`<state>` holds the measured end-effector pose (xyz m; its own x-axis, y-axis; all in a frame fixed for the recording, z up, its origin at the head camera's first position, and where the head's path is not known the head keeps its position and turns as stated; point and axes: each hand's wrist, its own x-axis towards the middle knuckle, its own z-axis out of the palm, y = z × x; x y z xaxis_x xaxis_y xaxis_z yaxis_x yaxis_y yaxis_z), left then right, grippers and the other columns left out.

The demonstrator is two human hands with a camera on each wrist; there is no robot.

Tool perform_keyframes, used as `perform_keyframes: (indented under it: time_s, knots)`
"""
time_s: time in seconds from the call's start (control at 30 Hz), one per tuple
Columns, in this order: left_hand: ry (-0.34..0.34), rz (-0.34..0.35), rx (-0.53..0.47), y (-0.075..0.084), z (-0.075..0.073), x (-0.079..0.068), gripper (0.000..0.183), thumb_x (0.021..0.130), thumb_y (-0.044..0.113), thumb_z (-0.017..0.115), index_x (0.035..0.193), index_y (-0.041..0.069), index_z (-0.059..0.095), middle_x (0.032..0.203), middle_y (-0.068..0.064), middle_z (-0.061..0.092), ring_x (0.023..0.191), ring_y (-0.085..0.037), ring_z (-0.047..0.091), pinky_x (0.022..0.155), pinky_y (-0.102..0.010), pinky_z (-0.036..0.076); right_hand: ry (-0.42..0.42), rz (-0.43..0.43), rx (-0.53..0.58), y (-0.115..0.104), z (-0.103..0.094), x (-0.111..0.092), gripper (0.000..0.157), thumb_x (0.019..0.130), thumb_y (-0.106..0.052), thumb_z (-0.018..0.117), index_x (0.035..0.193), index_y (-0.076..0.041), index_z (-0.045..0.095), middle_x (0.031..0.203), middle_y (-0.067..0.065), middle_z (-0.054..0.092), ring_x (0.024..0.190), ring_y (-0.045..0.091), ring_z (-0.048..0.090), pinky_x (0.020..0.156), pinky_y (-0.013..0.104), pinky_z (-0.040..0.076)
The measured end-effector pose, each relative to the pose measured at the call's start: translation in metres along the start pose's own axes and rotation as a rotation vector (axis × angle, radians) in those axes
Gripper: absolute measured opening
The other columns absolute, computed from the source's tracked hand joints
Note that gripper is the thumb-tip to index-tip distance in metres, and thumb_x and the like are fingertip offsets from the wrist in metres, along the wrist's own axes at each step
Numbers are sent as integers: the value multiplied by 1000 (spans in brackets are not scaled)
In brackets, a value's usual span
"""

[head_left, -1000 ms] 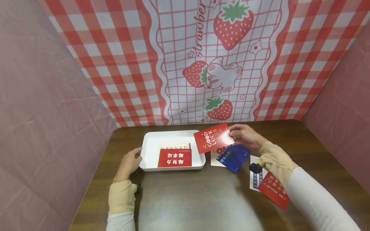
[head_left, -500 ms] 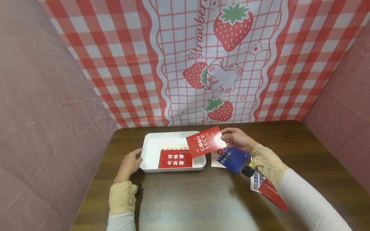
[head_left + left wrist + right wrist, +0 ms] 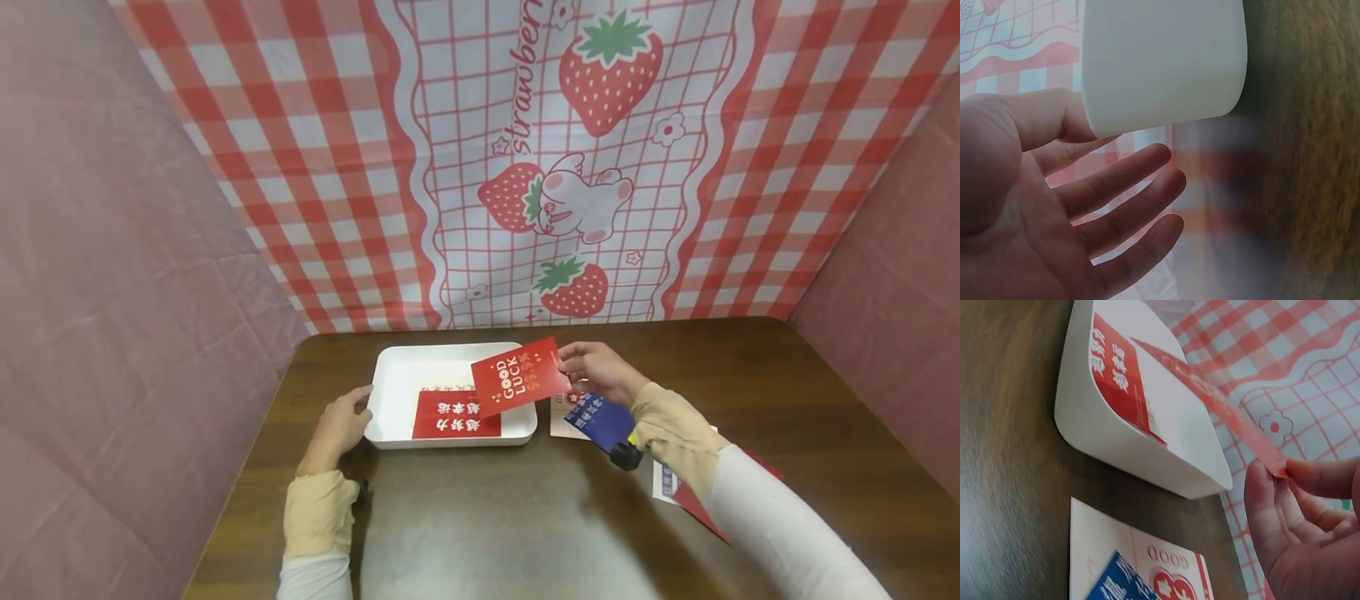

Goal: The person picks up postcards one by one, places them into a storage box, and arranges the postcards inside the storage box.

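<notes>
My right hand [image 3: 603, 371] pinches the right edge of a red "GOOD LUCK" card [image 3: 517, 379] between thumb and fingers. The card is tilted above the right part of a white tray [image 3: 392, 375]. At the tray's left end, my left hand [image 3: 339, 427] holds the rim; in the left wrist view the thumb and index finger are at the tray wall [image 3: 1160, 75], the other fingers spread loosely. Inside the tray lies a red card with white characters [image 3: 438, 417], partly covering a pale card [image 3: 442, 386]. The right wrist view shows the held card [image 3: 1229, 415] nearly edge-on.
Right of the tray, a blue card [image 3: 606, 423] overlaps a pale card [image 3: 562, 423] on the brown table [image 3: 480, 525]. Farther right, another red card [image 3: 693, 504] and a white card [image 3: 662, 485] lie partly under my right forearm. A checked strawberry cloth [image 3: 345, 167] hangs behind.
My right hand has moved left and slightly nearer, bringing the "GOOD LUCK" card from the tray's right edge to over the tray. The left hand has stayed at the rim.
</notes>
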<state>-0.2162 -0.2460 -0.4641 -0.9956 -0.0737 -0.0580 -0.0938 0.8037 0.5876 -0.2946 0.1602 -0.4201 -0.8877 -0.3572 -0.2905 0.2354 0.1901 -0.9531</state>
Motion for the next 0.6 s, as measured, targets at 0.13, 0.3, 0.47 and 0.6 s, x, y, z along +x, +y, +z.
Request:
perform_keyframes:
  time_s: [0.13,0.3,0.47,0.6]
  knots:
    - [-7,0,2,0,0,-1,49,91,6,51,139,0,50,125,-24,63,115,-40,59,100,-56,43,19,23,17,2,12,2,32,94,0,50,124,12,46,82,3,64,72,12,65,73,32,60]
    - [-12,-9,7,-1,0,-1,49,91,7,50,139,-1,49,126,-24,62,117,-41,58,101,-56,42,22,44,57,3,28,6,35,93,2,51,125,13,45,78,3,65,68,12,66,68,29,60]
    - [-19,-29,-2,-1,1,0,50,92,7,49,141,0,48,128,-24,61,120,-41,57,103,-57,41,49,73,55,3,44,11,33,91,2,54,123,12,48,74,3,65,64,12,64,61,27,58]
    - [-23,-28,-3,0,1,1,50,92,7,49,141,0,47,129,-24,61,121,-41,56,104,-58,40,54,79,82,4,56,12,26,90,5,55,115,10,49,72,3,62,61,12,63,56,25,57]
